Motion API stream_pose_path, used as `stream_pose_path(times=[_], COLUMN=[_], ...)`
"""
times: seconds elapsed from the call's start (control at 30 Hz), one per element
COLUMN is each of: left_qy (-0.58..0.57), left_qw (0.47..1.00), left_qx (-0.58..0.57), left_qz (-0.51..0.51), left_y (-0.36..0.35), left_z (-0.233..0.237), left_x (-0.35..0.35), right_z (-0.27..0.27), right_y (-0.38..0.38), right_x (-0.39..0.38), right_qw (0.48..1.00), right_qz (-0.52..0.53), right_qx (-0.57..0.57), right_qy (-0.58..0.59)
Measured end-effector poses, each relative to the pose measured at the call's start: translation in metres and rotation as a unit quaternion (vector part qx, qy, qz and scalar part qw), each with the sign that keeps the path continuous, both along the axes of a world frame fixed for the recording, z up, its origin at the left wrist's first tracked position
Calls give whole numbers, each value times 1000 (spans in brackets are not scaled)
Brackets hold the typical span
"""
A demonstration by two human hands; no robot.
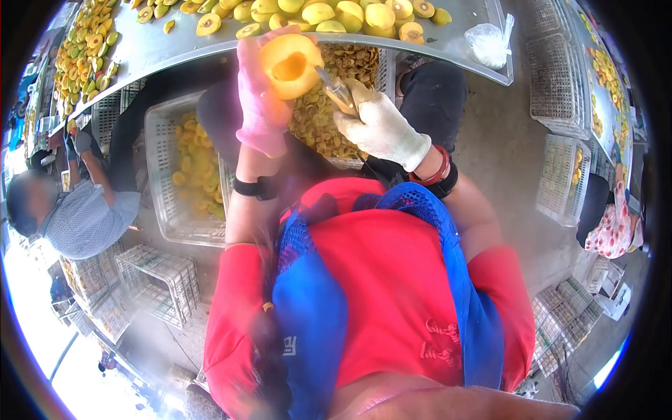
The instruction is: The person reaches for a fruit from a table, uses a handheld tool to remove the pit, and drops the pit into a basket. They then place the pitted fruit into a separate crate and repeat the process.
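My left hand, in a pink glove, is closed around a yellow peach half with its hollowed cut side showing. My right hand, in a white glove, grips a small pitting knife with a metal blade. The blade's tip is right at the peach half's edge. Just beyond both hands, cut yellow peaches are heaped along the metal table, some with brown stones in them. Below the hands, between my knees, brown stones and scraps fill a crate.
A white crate of yellow peach pieces stands by my left leg. A knotted plastic bag lies at the table's right corner. One person works at left, another at far right. Stacked crates stand at right.
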State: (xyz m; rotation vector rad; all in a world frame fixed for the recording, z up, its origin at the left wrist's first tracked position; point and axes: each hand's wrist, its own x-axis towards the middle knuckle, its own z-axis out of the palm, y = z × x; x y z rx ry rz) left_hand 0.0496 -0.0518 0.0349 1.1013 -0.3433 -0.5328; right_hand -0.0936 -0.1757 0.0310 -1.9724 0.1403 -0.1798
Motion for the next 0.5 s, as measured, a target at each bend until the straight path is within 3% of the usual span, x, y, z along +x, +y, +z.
stream_pose_path(times=[0.27, 0.37, 0.4, 0.5], left_qy=[-26, -186, -186, -173], left_qw=[999, 980, 980, 983], left_qx=[-3, 66, 65, 56], left_qz=[20, 38, 37, 36], left_y=[-6, -4, -3, -1], left_z=[3, -1, 0, 2], left_x=[-2, -3, -3, -4], right_z=[6, 10, 10, 17], right_y=[16, 21, 24, 23], right_x=[1, 2, 3, 1], right_qw=[996, 996, 996, 991], right_qz=[8, 22, 22, 41], right_qx=[91, 86, 92, 95], right_qy=[10, 4, -3, 85])
